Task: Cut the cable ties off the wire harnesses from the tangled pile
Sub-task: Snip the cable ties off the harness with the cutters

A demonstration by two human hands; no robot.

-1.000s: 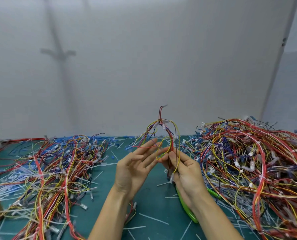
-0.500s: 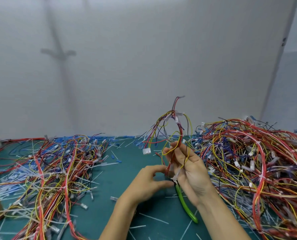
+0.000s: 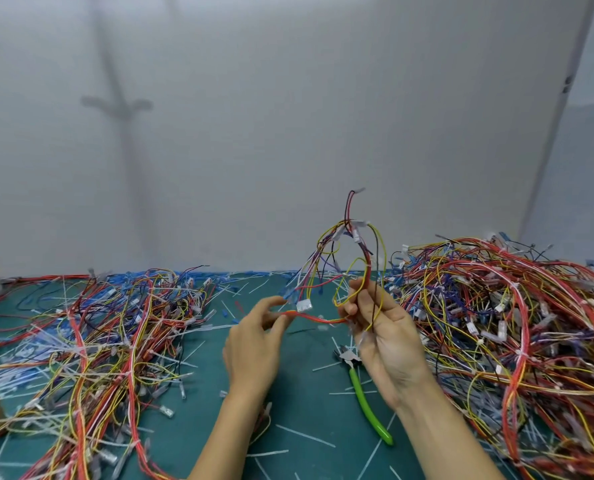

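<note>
Wire harness held up w/ R hand, fingers curled round it; L hand pinched its red wire.

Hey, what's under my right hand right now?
Green-handled metal cutters poke out beneath the right hand, above the teal cutting mat. The hand covers their second handle, so any grip on them is hidden.

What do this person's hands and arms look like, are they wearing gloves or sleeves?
No gloves: the left hand and right hand are both bare. The left forearm and right forearm are bare too, with no sleeve in view down to the picture's bottom edge. No ring, watch or wristband shows on either.
</note>
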